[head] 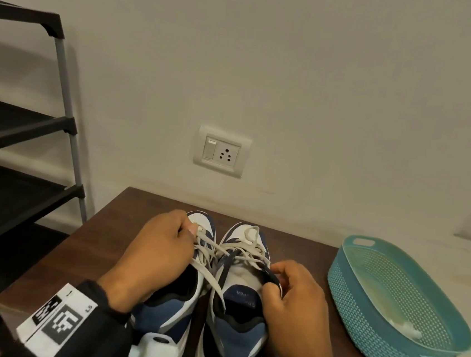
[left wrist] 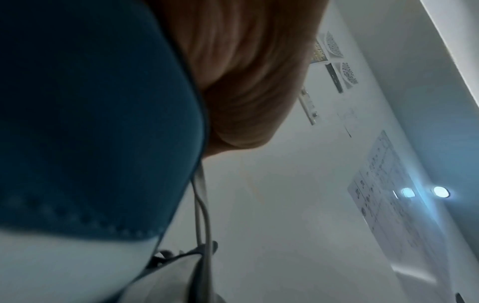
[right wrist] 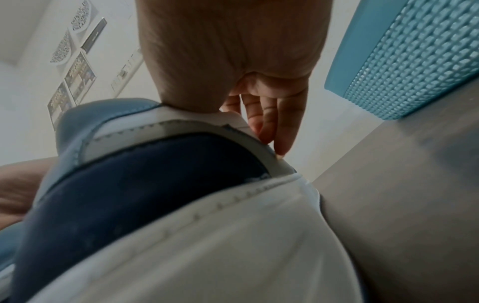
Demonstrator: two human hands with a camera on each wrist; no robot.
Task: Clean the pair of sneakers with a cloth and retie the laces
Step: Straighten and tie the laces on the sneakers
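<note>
Lacing stage, unfinished: I see both sneakers (head: 202, 285) side by side on the surface (head: 101, 231), left hand (head: 154, 251) pinching a lace (head: 207, 243), right hand (head: 294, 300) pinching another, no bow tied.

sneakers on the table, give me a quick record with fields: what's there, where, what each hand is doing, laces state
surface: dark brown wooden table
shoes: pair of blue, navy and white sneakers, side by side, toes toward the wall
laces: cream flat laces, loose, not tied
left hand: pinches a lace over the left shoe
right hand: grip on the right shoe's collar edge, near the lace end
beside: teal perforated plastic basket, to the right of the shoes
left of the table: black shelf rack
</note>
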